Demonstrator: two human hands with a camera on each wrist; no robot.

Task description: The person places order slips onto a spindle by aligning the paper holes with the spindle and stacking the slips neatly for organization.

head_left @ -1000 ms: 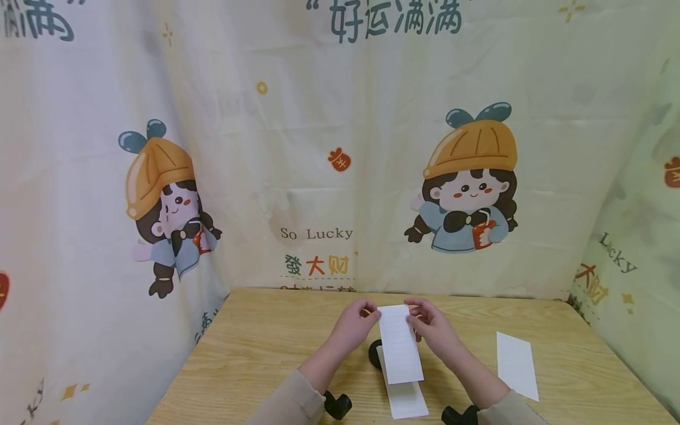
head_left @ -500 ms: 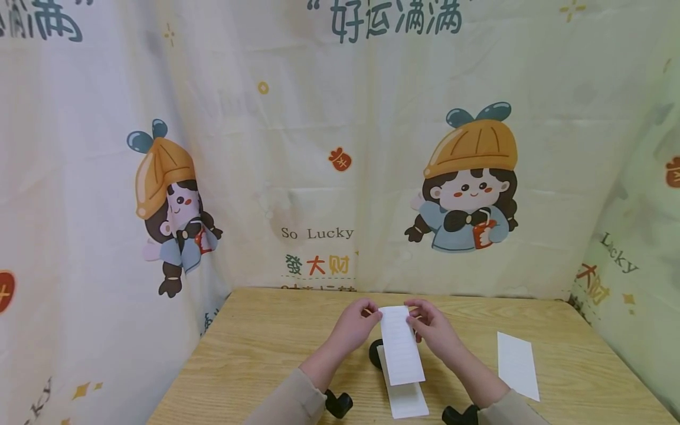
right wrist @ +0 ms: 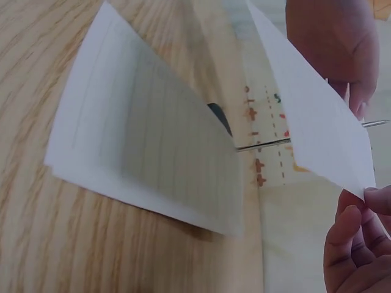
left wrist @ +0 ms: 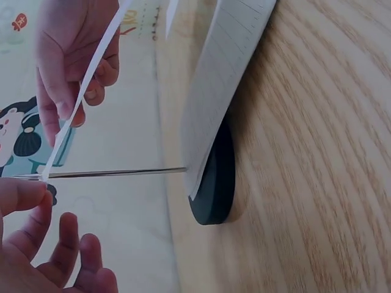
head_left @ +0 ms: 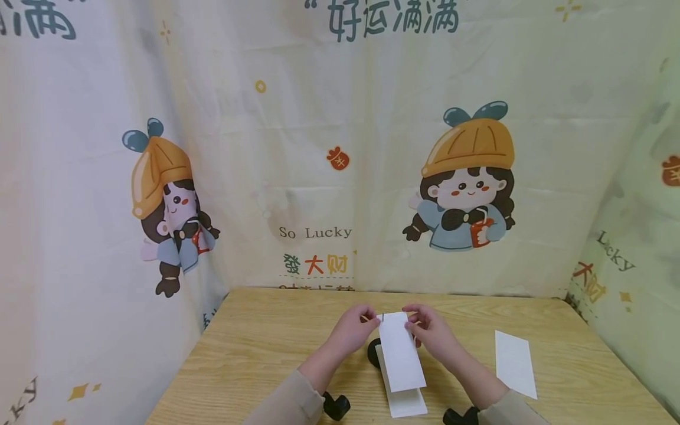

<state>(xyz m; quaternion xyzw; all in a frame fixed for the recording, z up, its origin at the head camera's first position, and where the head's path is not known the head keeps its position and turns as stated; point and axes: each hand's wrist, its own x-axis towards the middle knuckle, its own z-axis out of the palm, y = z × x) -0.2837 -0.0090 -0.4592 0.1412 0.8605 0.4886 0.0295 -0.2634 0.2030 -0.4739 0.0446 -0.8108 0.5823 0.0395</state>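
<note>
In the head view my left hand (head_left: 354, 330) pinches the top left corner of a white paper sheet (head_left: 401, 351), while my right hand (head_left: 432, 330) pinches its top right. A thin metal spike (left wrist: 122, 173) rises from a round black base (left wrist: 219, 183), making a bill spike. Its tip (right wrist: 376, 123) pokes out past the held sheet in the right wrist view. Lower on the spike, against the base, sit lined paper sheets (right wrist: 153, 140), sloping down to the table. A gap of bare spike separates them from the held sheet.
Another white sheet (head_left: 515, 363) lies on the wooden table (head_left: 276, 348) to the right. Black wrist devices (head_left: 336, 406) show at the sleeves. A printed curtain (head_left: 297, 147) hangs behind the table and along its sides.
Both hands have lowered the top edge of the sheet slightly. The spike's tip now shows above the paper near its top left corner, where no tip showed before.
</note>
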